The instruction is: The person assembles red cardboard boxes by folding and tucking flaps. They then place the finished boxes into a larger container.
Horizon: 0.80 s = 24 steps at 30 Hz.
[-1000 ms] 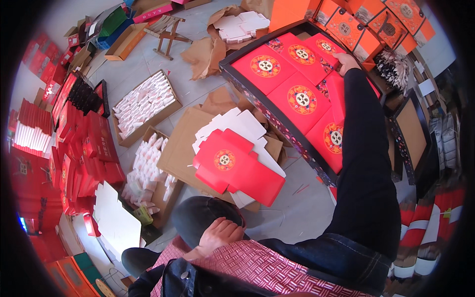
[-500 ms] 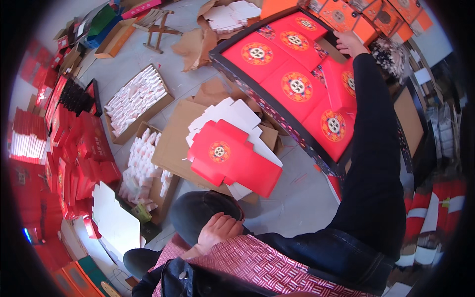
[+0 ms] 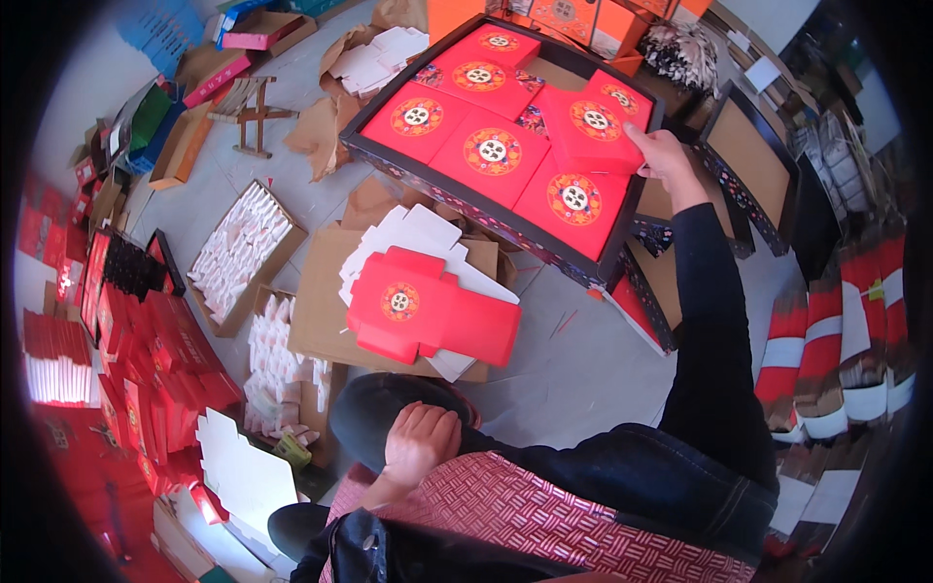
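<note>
My right hand reaches out with its fingers and thumb closed on the right edge of a red gift box bearing a round orange-and-white medallion. That box lies tilted over other red boxes in a large black-rimmed, flower-patterned tray. Several matching boxes lie flat in it, among them a near-corner box and a front-row box. Down at my knee, my left hand rests with its fingers curled together and nothing seen in them. Below the tray, an unfolded red box blank lies on white blanks.
A brown cardboard sheet lies under the blanks. To the left are trays of small white wrapped packets and stacked red boxes. Orange boxes stand behind the big tray; brown-bottomed trays lean at right.
My right hand has come from the tray's far edge back to the tilted red box and grips its right edge. My left hand stays on my knee. The whole view has shifted.
</note>
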Each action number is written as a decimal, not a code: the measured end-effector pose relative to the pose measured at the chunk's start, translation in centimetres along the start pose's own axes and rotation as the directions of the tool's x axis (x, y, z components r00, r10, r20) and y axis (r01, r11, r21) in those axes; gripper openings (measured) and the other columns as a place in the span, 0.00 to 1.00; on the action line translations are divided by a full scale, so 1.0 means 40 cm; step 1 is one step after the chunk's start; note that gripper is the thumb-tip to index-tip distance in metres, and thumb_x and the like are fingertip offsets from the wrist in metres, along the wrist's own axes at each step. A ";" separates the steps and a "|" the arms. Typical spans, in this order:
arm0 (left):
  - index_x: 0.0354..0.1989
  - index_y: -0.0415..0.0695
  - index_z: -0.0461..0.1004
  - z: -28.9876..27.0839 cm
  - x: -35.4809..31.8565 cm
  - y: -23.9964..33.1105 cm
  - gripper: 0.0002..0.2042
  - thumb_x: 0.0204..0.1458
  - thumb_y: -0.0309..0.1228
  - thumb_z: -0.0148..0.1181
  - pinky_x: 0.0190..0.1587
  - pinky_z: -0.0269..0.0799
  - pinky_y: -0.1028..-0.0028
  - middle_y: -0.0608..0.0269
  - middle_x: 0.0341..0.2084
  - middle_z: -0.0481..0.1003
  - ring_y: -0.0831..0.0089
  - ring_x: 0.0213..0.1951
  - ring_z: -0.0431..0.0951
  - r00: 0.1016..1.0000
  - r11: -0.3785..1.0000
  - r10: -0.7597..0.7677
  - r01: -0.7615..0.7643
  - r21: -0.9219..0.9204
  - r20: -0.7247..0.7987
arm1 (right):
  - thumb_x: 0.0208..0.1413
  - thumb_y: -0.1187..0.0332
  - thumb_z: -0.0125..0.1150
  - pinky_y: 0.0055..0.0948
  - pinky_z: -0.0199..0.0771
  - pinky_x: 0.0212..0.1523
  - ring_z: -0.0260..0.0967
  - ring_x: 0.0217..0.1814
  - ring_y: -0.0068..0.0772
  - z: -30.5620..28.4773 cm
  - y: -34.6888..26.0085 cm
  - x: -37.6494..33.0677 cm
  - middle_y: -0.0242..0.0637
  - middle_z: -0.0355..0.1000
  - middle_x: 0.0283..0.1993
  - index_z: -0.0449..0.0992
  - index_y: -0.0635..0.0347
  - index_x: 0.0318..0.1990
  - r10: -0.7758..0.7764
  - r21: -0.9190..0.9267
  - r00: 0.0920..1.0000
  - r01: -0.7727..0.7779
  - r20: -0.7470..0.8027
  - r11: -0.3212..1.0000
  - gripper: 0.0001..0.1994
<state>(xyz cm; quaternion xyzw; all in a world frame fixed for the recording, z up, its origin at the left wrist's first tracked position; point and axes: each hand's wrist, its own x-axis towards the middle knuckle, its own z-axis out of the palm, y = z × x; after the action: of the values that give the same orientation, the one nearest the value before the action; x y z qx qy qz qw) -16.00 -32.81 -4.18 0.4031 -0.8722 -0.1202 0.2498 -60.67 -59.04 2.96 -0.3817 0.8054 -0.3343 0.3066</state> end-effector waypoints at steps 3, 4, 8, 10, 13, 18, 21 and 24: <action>0.28 0.43 0.74 -0.005 -0.007 0.002 0.05 0.42 0.27 0.61 0.44 0.71 0.66 0.62 0.24 0.73 0.66 0.31 0.75 1.000 1.000 0.011 -0.011 0.005 0.000 | 0.46 0.44 0.65 0.20 0.69 0.30 0.70 0.29 0.19 -0.011 -0.058 -0.047 0.29 0.75 0.33 0.77 0.60 0.37 -0.078 -0.151 0.987 0.099 0.140 0.984 0.25; 0.28 0.43 0.74 -0.005 -0.003 0.003 0.05 0.42 0.27 0.61 0.44 0.71 0.66 0.62 0.24 0.73 0.65 0.30 0.74 1.000 1.000 0.020 -0.020 -0.014 -0.004 | 0.45 0.50 0.69 0.19 0.69 0.30 0.73 0.35 0.20 0.007 -0.042 -0.037 0.31 0.77 0.36 0.77 0.61 0.41 -0.280 0.140 0.945 0.258 0.168 0.956 0.24; 0.28 0.42 0.74 -0.009 -0.004 0.006 0.05 0.42 0.26 0.61 0.42 0.71 0.65 0.61 0.24 0.73 0.63 0.30 0.74 0.999 0.998 0.025 -0.027 -0.049 -0.035 | 0.43 0.56 0.72 0.15 0.66 0.28 0.74 0.35 0.20 0.005 -0.052 0.000 0.31 0.77 0.38 0.77 0.58 0.43 -0.070 0.037 0.988 0.066 0.137 0.997 0.22; 0.27 0.42 0.74 -0.009 -0.006 0.009 0.05 0.42 0.26 0.61 0.42 0.71 0.65 0.60 0.23 0.73 0.63 0.29 0.74 0.998 0.998 0.023 -0.026 -0.052 -0.052 | 0.43 0.57 0.72 0.16 0.67 0.27 0.75 0.34 0.21 -0.021 -0.052 0.003 0.32 0.77 0.38 0.76 0.57 0.43 0.034 0.037 0.987 -0.040 0.157 0.999 0.21; 0.27 0.42 0.73 -0.017 -0.012 0.009 0.04 0.42 0.26 0.60 0.42 0.71 0.64 0.60 0.23 0.72 0.63 0.29 0.74 0.998 0.998 0.018 -0.022 -0.059 -0.064 | 0.44 0.59 0.71 0.17 0.66 0.22 0.74 0.29 0.21 -0.031 -0.082 -0.037 0.32 0.76 0.34 0.75 0.56 0.41 0.010 0.241 0.965 -0.076 0.263 0.967 0.18; 0.27 0.42 0.73 -0.015 -0.021 0.004 0.04 0.41 0.26 0.60 0.43 0.71 0.64 0.61 0.23 0.72 0.63 0.28 0.73 0.998 0.999 0.018 -0.021 -0.046 -0.063 | 0.46 0.60 0.67 0.21 0.55 0.10 0.65 0.14 0.19 -0.022 -0.087 -0.006 0.29 0.73 0.25 0.75 0.59 0.32 -0.084 0.628 0.978 -0.055 0.191 0.777 0.13; 0.26 0.43 0.73 -0.012 -0.028 -0.004 0.05 0.40 0.26 0.61 0.43 0.72 0.65 0.61 0.23 0.72 0.64 0.28 0.74 0.998 0.999 0.022 -0.024 -0.028 -0.054 | 0.46 0.60 0.67 0.22 0.55 0.10 0.63 0.13 0.20 -0.038 -0.128 0.056 0.29 0.71 0.23 0.74 0.58 0.31 -0.070 0.620 0.996 0.016 0.063 0.784 0.12; 0.26 0.43 0.73 -0.005 -0.031 -0.009 0.05 0.40 0.27 0.62 0.42 0.72 0.65 0.62 0.23 0.72 0.65 0.29 0.74 0.998 1.000 0.028 -0.028 -0.007 -0.059 | 0.48 0.58 0.66 0.23 0.55 0.11 0.61 0.12 0.23 0.022 -0.133 0.169 0.31 0.68 0.21 0.73 0.60 0.29 -0.101 0.585 0.975 0.201 -0.199 0.786 0.14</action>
<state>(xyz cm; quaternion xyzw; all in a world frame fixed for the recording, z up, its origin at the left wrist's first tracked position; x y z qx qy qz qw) -14.99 -32.13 -4.59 0.3933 -0.8695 -0.1080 0.2787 -61.34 -67.43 4.92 -0.3004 0.6459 -0.6250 0.3194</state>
